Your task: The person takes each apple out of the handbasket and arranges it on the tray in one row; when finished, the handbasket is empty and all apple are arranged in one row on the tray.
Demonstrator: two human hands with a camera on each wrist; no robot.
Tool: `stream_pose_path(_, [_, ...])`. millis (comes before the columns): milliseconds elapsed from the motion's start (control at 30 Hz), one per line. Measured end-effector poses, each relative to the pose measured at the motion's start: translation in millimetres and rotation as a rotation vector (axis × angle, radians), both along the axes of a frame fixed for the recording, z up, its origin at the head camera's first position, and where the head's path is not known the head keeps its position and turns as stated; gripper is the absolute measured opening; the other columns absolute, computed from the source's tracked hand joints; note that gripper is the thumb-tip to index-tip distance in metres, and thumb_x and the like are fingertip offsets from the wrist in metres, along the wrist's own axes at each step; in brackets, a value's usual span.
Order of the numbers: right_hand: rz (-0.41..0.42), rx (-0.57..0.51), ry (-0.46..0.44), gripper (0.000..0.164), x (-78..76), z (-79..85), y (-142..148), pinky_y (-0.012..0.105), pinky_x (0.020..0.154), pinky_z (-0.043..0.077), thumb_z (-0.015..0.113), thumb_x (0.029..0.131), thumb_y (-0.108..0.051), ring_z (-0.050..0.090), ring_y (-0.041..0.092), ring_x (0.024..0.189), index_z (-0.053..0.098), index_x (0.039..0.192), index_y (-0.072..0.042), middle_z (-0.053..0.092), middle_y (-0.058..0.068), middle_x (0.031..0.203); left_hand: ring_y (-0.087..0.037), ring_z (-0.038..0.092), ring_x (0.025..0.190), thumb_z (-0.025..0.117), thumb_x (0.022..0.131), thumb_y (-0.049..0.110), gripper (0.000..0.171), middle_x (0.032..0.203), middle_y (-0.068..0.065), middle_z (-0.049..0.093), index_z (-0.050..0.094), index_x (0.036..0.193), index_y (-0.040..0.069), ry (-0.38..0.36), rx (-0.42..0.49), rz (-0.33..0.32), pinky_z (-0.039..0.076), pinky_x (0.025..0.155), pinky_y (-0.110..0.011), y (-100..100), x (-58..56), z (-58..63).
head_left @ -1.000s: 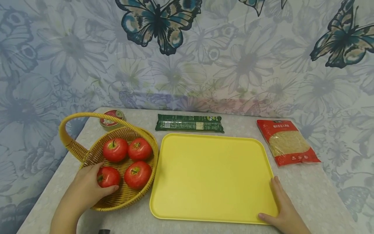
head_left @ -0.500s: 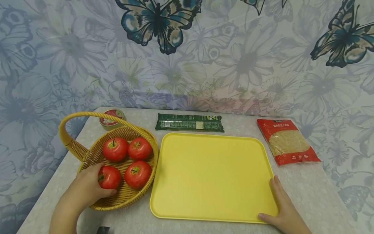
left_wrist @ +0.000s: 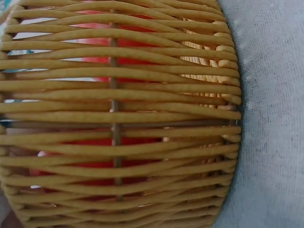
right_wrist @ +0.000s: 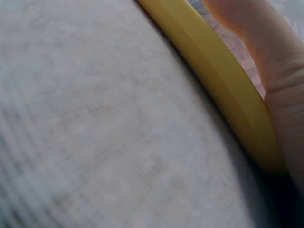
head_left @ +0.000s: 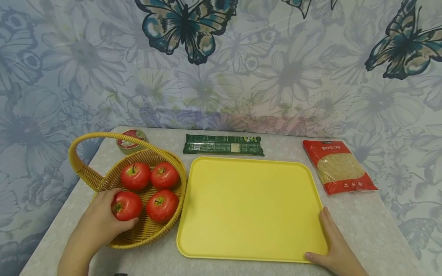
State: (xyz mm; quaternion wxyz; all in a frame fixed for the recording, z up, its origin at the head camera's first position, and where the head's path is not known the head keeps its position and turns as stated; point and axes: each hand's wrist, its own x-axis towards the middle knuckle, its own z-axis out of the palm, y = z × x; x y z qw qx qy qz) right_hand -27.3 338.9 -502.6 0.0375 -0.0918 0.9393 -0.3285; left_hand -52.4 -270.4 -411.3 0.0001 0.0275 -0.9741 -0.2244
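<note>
In the head view, my left hand [head_left: 100, 222] reaches over the near-left rim of a yellow wicker basket [head_left: 148, 242]. It grips a red apple [head_left: 127, 206], thumb on the near side and fingers round the left. Other red apples [head_left: 163, 207] lie beside it in the basket. From the left wrist, the woven basket wall [left_wrist: 118, 99] fills most of the view, with red showing through the gaps. My right hand [head_left: 336, 249] rests at the near right corner of a yellow tray [head_left: 252, 211], fingers fairly straight along its edge. The right wrist view shows the tray's rim [right_wrist: 213, 71] beside the thumb [right_wrist: 270, 42].
Behind the basket stands a round tin [head_left: 132, 140] with a red lid. A long green packet [head_left: 223, 145] lies beyond the tray. To the right is a red bag of pale dry food [head_left: 340, 166]. The patterned wall [head_left: 241, 96] rises behind the table.
The gripped apple has turned in the left hand and shifted slightly up and left, and the hand's grip has adjusted. My right hand and the tray have stayed put.
</note>
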Motion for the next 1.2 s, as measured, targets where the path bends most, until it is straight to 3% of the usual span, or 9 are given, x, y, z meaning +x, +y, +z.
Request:
stream_pose_path(200, [0.019, 0.01, 0.044, 0.13, -1.0, 0.2, -1, -0.004, 0.1, -0.008, 0.086, 0.074, -0.033, -0.014, -0.02, 0.136, -0.009, 0.159, -0.011, -0.009, 0.017, 0.166, -0.05, 0.046, 0.107, 0.089, 0.067, 0.045, 0.1, 0.127, -0.033, 0.044, 0.04, 0.139, -0.004, 0.036, 0.061, 0.055, 0.051, 0.073, -0.067, 0, 6.3, 2.1])
stream_pose_path(367, [0.02, 0.021, 0.05, 0.129, -0.9, 0.2, -1, -0.004, 0.1, -0.008, 0.086, 0.073, -0.033, -0.014, -0.02, 0.137, -0.007, 0.159, -0.009, -0.007, 0.018, 0.166, -0.045, 0.041, 0.108, 0.092, 0.065, 0.035, 0.093, 0.125, -0.027, 0.055, 0.046, 0.137, -0.002, 0.166, 0.097, 0.056, 0.049, 0.069, -0.058, 5, 8.7, 2.9])
stream_pose_path(567, [0.011, 0.01, -0.003, 0.127, -0.9, 1.0, -1, -0.003, 0.099, -0.009, 0.084, 0.076, -0.035, -0.01, 0.017, 0.152, -0.009, 0.159, -0.011, -0.01, 0.017, 0.166, -0.039, 0.041, 0.107, 0.092, 0.064, 0.039, 0.091, 0.123, -0.021, 0.058, 0.049, 0.136, 0.003, 0.222, 0.134, 0.077, 0.046, 0.066, -0.047, 14, 11.7, 9.1])
stream_pose_path(633, [0.013, 0.004, -0.005, 0.127, -0.8, 0.9, -1, -0.003, 0.099, -0.009, 0.085, 0.076, -0.035, -0.009, 0.022, 0.153, -0.009, 0.159, -0.011, -0.01, 0.017, 0.166, -0.037, 0.041, 0.108, 0.092, 0.064, 0.042, 0.091, 0.122, -0.018, 0.058, 0.05, 0.136, 0.005, 0.226, 0.144, 0.085, 0.047, 0.065, -0.046, 18, 14.7, 13.5])
stream_pose_path(833, [0.019, 0.014, 0.036, 0.128, -0.5, -1.8, 1, -0.002, 0.1, -0.009, 0.086, 0.074, -0.034, -0.013, -0.007, 0.145, -0.008, 0.159, -0.012, -0.009, 0.015, 0.167, -0.033, 0.041, 0.109, 0.093, 0.063, 0.045, 0.089, 0.12, -0.013, 0.059, 0.052, 0.134, 0.01, 0.263, 0.165, 0.077, 0.047, 0.065, -0.045, 34, 24.0, 29.1])
stream_pose_path(967, [0.021, 0.011, 0.045, 0.128, -0.3, -1.6, 1, -0.003, 0.1, -0.008, 0.086, 0.075, -0.034, -0.014, -0.012, 0.143, -0.007, 0.159, -0.011, -0.009, 0.014, 0.167, -0.025, 0.041, 0.109, 0.095, 0.06, 0.041, 0.087, 0.12, -0.008, 0.059, 0.055, 0.133, 0.015, 0.298, 0.19, 0.049, 0.048, 0.065, -0.039, 45, 29.2, 38.3])
stream_pose_path(1200, [-0.008, 0.023, 0.014, 0.128, 0.1, -1.4, 0, -0.002, 0.099, -0.009, 0.085, 0.076, -0.039, -0.015, -0.014, 0.141, -0.008, 0.159, -0.014, -0.01, 0.011, 0.167, -0.001, 0.044, 0.107, 0.097, 0.058, 0.035, 0.088, 0.122, 0.006, 0.057, 0.054, 0.134, 0.031, 0.327, 0.262, -0.009, 0.051, 0.071, -0.02, 69, 37.8, 48.5])
